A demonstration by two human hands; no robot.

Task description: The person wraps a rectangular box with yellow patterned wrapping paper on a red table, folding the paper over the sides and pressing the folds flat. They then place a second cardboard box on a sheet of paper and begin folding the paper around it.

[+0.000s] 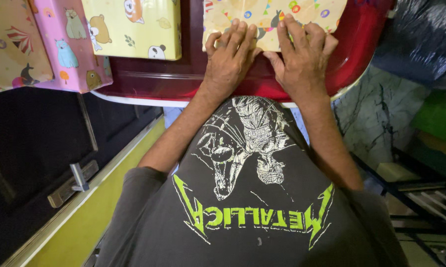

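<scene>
Head view: left hand (pixel 229 58) and right hand (pixel 302 55), both open, fingers flat, pressed the cream patterned wrapped parcel (pixel 275 19) on the dark red table (pixel 183 79). Risk judged: uneven pressure could crease or tear the paper.

Soft indoor light is falling from above and ahead of the hands, brightening the wrapped box beneath the left hand (pixel 230 59) and right hand (pixel 302 57). Glare is gleaming on the red tabletop (pixel 354 54) just right of them. Left of the hands, shadow is deepening; edges are bending slightly.
</scene>
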